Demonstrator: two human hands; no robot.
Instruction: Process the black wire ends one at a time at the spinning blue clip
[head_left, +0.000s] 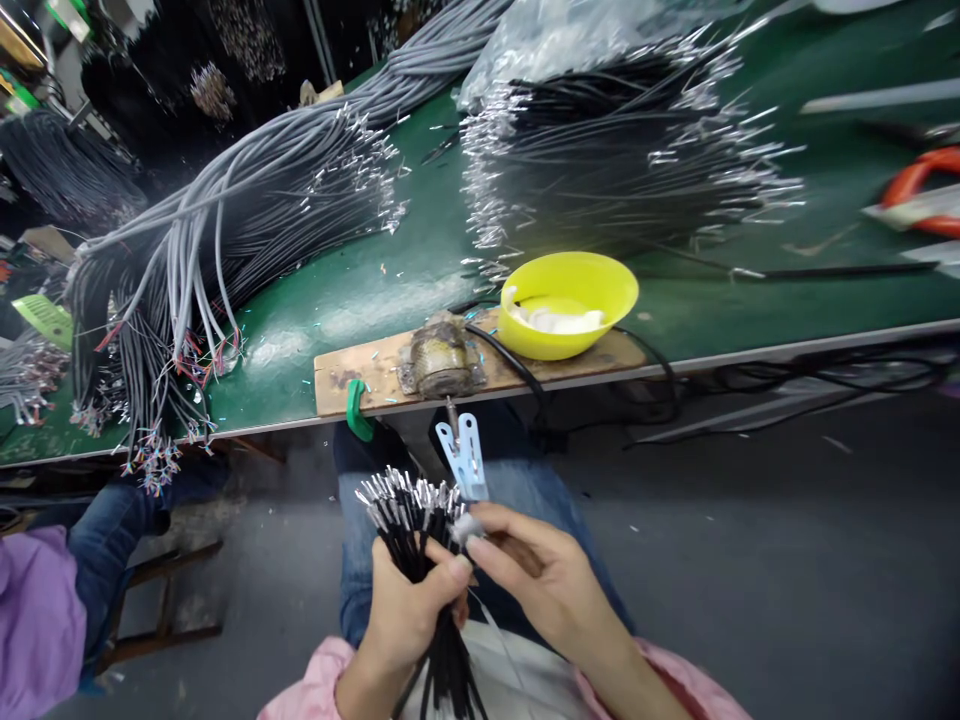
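Observation:
My left hand [412, 605] is wrapped round a bundle of black cables [454, 665], whose stripped, silvery ends point up and away from me. Close beside it, my right hand [536, 575] pinches a small greyish-white piece [466, 530] between thumb and fingertips, against the right side of the cable ends. The piece is blurred, so its kind is unclear. Just beyond the fingers, a light blue clothespin [463, 455] hangs at the shaft of a small worn motor [441, 358]. A thin whitish strand [495, 625] runs down below my hands over my lap.
The motor sits on a wooden board [337, 385] at the green table's [300, 330] edge, with a green clamp [358, 410] and a yellow bowl [568, 300] holding white material. Grey cables [300, 150], black cables [592, 170] and orange-handled scissors [922, 190] lie behind. A person's purple sleeve [41, 620] shows left.

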